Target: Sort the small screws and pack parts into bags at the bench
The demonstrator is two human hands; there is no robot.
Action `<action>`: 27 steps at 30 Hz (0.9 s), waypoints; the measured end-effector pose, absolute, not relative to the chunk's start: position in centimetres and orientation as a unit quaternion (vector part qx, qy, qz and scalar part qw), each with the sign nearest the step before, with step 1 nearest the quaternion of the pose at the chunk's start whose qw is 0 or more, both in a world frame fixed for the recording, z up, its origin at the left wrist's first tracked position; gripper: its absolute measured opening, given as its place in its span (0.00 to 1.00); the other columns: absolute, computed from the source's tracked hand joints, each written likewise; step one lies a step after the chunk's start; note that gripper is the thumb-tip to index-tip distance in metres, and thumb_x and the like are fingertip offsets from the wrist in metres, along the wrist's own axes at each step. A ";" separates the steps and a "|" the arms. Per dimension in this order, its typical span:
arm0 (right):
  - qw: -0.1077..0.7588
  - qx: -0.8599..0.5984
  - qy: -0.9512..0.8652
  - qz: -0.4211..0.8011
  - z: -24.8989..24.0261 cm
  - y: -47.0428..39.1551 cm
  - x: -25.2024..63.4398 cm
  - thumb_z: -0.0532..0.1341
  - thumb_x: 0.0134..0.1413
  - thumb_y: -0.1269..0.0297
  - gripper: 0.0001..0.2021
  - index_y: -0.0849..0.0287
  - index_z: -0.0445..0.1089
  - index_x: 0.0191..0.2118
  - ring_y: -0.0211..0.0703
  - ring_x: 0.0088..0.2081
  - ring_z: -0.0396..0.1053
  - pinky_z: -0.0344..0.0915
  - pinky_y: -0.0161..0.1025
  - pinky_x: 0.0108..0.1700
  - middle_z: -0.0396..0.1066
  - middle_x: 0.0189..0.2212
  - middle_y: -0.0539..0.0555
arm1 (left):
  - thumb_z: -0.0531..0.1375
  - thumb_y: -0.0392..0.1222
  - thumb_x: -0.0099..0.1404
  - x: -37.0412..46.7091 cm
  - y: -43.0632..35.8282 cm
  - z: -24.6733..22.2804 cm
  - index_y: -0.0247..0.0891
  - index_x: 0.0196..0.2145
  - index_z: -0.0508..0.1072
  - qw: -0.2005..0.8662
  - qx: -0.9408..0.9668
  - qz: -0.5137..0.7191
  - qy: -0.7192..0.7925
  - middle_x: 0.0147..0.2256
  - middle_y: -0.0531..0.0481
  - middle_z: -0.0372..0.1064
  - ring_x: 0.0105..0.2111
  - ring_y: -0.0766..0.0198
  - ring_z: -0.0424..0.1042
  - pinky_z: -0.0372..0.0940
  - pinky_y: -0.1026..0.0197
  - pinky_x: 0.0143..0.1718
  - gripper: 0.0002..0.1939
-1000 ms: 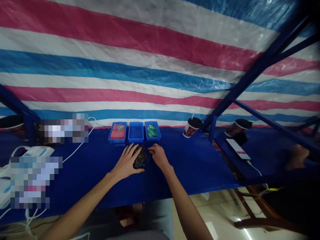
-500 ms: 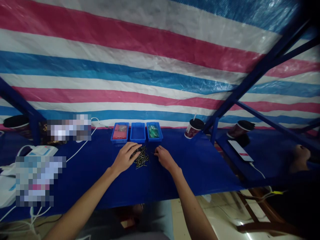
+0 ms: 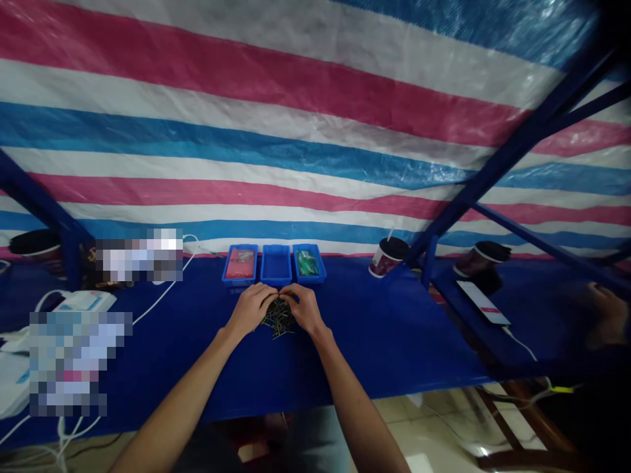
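On the blue table lies a loose pile of thin metal pieces, like long screws or nails, dark and brassy. My left hand covers the pile's left side, its fingers curled in and closed at the far edge. From the other side, my right hand meets it with thumb and fingers pinched together. The fingertips of both hands nearly touch; whatever is between them is too small to make out. Just beyond stand three blue trays: one with a red packet, a bare middle tray, and one with green packets.
A lidded cup with a straw stands right of the trays, by a blue frame post. White power strips and cables lie at the left. On the right-hand table are a phone, another cup and another person's blurred hand.
My right hand has moved left from beside the pile to the pile's far edge, against my left fingertips. My left fingers have drawn closer together. The view has shifted slightly.
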State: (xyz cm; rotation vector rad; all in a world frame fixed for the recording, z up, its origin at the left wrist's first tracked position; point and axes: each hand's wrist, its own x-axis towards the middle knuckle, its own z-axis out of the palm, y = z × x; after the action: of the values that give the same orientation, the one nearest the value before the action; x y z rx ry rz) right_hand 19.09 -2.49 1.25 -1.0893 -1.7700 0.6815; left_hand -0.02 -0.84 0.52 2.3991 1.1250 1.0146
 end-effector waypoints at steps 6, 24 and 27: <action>0.493 -0.418 -0.729 0.225 -0.4 -3.7 18.0 0.59 0.63 0.69 0.09 0.55 0.78 0.41 0.41 0.39 0.74 0.69 0.36 0.45 0.76 0.38 0.54 | 0.52 0.43 0.74 -0.4 -2.1 0.1 0.40 0.40 0.74 0.190 0.820 0.355 0.407 0.35 0.48 0.71 0.37 0.60 0.71 0.64 0.58 0.40 0.12; 0.447 -0.459 -0.759 0.112 -0.5 -3.9 17.7 0.54 0.68 0.66 0.11 0.57 0.74 0.40 0.44 0.39 0.71 0.65 0.41 0.45 0.75 0.38 0.57 | 0.51 0.43 0.74 -0.3 -2.0 0.4 0.39 0.36 0.72 0.227 0.810 0.381 0.384 0.32 0.48 0.69 0.36 0.61 0.69 0.63 0.59 0.38 0.13; 0.414 -0.473 -0.771 0.099 0.0 -4.1 17.8 0.52 0.69 0.65 0.12 0.58 0.71 0.37 0.43 0.36 0.69 0.62 0.39 0.42 0.73 0.34 0.56 | 0.52 0.43 0.74 -0.1 -2.1 0.4 0.39 0.35 0.73 0.224 0.809 0.389 0.379 0.32 0.48 0.69 0.36 0.60 0.69 0.63 0.59 0.39 0.13</action>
State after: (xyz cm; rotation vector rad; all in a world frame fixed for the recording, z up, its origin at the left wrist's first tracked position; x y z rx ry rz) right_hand 17.84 -4.07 0.01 -1.1897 -1.9386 0.2481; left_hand -0.11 -2.12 0.42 2.2324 1.0472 1.0748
